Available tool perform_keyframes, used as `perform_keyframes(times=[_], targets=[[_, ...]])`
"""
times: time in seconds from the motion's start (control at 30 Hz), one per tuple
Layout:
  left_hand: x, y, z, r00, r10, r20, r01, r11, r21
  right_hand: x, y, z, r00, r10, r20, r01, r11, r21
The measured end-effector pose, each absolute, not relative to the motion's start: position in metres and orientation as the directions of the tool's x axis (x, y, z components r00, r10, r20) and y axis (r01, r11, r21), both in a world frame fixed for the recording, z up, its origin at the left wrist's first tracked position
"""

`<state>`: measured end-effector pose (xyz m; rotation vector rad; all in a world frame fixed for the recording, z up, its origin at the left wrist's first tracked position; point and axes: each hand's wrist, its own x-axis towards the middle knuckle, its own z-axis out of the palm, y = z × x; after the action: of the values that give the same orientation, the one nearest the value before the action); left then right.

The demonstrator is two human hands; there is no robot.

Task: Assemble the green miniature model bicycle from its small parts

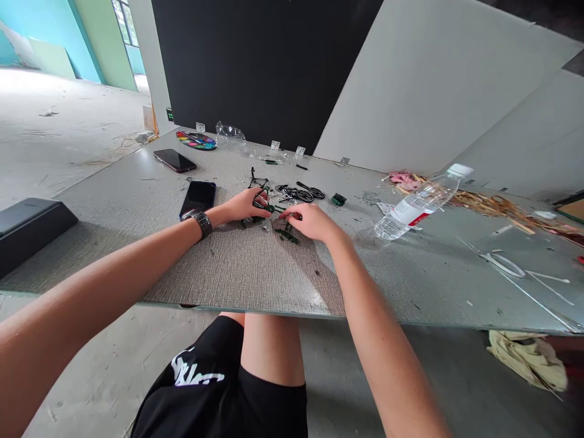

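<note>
My left hand [244,205] has its fingers curled round a thin dark green model piece [272,208], thumb and fingertips closed on it. From the other side, my right hand [312,222] pinches at the piece's right end. Small black spoked wheels [305,194] lie just beyond the hands. A black branching part [256,178] rises behind my left fingers, touching or near them; I cannot tell which. Below my right fingertips rests a dark green strip of small parts [287,236]. To the right sits a small dark green block [338,199].
Two phones [175,160] [199,198] lie on the left, before a paint palette [196,140] and clear plastic packaging [231,137]. A clear bottle [422,204] stands tilted on the right, near white cable ties [506,264]. A dark grey stand [34,230] is at the left edge.
</note>
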<state>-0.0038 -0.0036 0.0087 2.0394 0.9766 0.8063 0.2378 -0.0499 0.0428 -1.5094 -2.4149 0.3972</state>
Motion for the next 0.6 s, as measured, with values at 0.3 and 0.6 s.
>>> perform_keyframes(times=[0.3, 0.6], targets=[[-0.0034, -0.0047, 0.0088, 0.507, 0.831, 0.227, 0.366, -0.446, 0.817, 0.2361, -0.0486, 0.0396, -0.427, 0.901, 0.079, 0.830, 0.425, -0.362], [-0.0037, -0.0052, 0.0096, 0.521, 0.824, 0.224, 0.344, -0.443, 0.828, 0.2409, -0.0507, 0.0437, -0.433, 0.900, 0.056, 0.828, 0.421, -0.370]])
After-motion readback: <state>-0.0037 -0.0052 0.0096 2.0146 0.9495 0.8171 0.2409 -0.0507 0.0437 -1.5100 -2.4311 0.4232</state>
